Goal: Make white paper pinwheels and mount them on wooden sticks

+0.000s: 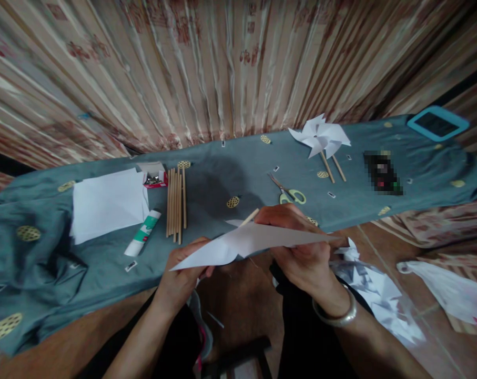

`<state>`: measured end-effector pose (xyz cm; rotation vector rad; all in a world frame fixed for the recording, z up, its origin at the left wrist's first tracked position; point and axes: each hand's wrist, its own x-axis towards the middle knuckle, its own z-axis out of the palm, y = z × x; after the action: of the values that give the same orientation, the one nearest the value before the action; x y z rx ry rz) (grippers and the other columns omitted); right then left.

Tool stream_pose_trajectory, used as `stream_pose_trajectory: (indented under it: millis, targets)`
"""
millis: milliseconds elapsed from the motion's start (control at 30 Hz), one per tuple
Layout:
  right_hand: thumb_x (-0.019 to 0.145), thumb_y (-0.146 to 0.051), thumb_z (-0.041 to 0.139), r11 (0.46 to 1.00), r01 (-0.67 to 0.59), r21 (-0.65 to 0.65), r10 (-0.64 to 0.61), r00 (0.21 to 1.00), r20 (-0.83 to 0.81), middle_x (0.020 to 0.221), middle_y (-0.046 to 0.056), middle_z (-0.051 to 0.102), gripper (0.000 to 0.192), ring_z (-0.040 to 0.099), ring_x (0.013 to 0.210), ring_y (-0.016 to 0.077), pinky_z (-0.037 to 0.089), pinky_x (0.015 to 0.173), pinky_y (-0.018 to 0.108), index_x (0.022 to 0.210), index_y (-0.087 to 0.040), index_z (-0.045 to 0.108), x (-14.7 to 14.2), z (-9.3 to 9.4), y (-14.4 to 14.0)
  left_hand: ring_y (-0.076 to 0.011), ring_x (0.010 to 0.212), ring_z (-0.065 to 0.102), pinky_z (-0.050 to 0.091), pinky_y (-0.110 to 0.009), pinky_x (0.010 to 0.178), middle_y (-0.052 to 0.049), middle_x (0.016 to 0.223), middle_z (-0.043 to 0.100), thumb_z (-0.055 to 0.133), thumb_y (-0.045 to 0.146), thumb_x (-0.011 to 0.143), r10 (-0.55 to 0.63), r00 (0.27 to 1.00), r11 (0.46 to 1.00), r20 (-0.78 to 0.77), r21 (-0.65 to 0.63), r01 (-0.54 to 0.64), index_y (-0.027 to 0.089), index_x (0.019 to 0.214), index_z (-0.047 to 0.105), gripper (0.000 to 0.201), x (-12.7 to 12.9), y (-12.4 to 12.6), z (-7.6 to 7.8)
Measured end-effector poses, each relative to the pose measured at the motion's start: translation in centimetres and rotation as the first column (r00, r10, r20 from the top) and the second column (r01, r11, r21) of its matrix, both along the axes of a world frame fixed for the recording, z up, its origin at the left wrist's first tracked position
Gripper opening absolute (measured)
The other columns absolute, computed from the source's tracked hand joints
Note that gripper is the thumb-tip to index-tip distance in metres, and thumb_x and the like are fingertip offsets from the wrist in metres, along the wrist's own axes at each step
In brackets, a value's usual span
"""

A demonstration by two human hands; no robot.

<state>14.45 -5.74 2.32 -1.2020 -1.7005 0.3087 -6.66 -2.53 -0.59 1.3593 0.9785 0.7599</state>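
Observation:
In front of me a white paper pinwheel (257, 238) is seen nearly edge-on, with the end of a wooden stick (249, 217) poking out past its far side. My left hand (179, 276) is closed on the pinwheel's left blade, most of its fingers behind the paper. On the other side, my right hand (307, 263) wraps round the pinwheel from behind and below; the paper hides part of its grip. Just beyond lie scissors (287, 193) with green handles. Two finished white pinwheels (319, 135) on sticks rest farther back.
Left on the green cloth-covered table (206, 210) are paper sheets (106, 202), a glue stick (142, 232), a small box of metal pins (155, 178) and several wooden sticks (175, 202). A blue-framed tablet (438, 123) lies far right. A clear bag of paper pieces (380, 295) sits on the floor.

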Motion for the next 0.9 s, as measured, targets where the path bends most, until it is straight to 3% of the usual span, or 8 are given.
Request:
stream_pose_trajectory:
  millis: [367, 600, 900]
  targets:
    - [0.087, -0.007, 0.050, 1.000, -0.004, 0.021, 0.003, 1.000, 0.002, 0.093, 0.004, 0.070, 0.026, 0.066, 0.090, 0.0194, 0.053, 0.077, 0.039, 0.101, -0.024, 0.063, 0.0, 0.0, 0.1, -0.0098, 0.043, 0.038, 0.027, -0.023, 0.043, 0.002, 0.048, 0.045, 0.066, 0.030, 0.069, 0.041, 0.998, 0.997, 0.045, -0.062, -0.038, 0.020, 0.047, 0.055, 0.026, 0.0, -0.1, -0.4]
    - [0.086, -0.006, 0.051, 1.000, -0.014, 0.023, 0.014, 1.000, -0.003, 0.093, 0.004, 0.070, 0.027, 0.065, 0.091, 0.0200, 0.053, 0.078, 0.040, 0.102, -0.024, 0.063, 0.1, -0.1, 0.0, -0.0117, 0.043, 0.040, 0.028, -0.024, 0.043, 0.001, 0.045, 0.046, 0.064, 0.035, 0.071, 0.039, 0.999, 0.998, 0.013, -0.042, -0.038, 0.020, 0.046, 0.055, 0.031, 0.2, 0.0, 0.4]
    - [0.084, -0.003, 0.050, 0.999, -0.029, 0.030, 0.030, 0.999, -0.015, 0.094, 0.005, 0.070, 0.030, 0.064, 0.091, 0.0194, 0.052, 0.079, 0.038, 0.103, -0.022, 0.064, 0.1, 0.0, 0.0, -0.0085, 0.044, 0.042, 0.030, -0.021, 0.042, 0.001, 0.053, 0.046, 0.070, 0.040, 0.074, 0.032, 0.996, 0.999, 0.083, -0.047, -0.028, 0.017, 0.047, 0.058, 0.038, -0.1, -0.2, -0.9]
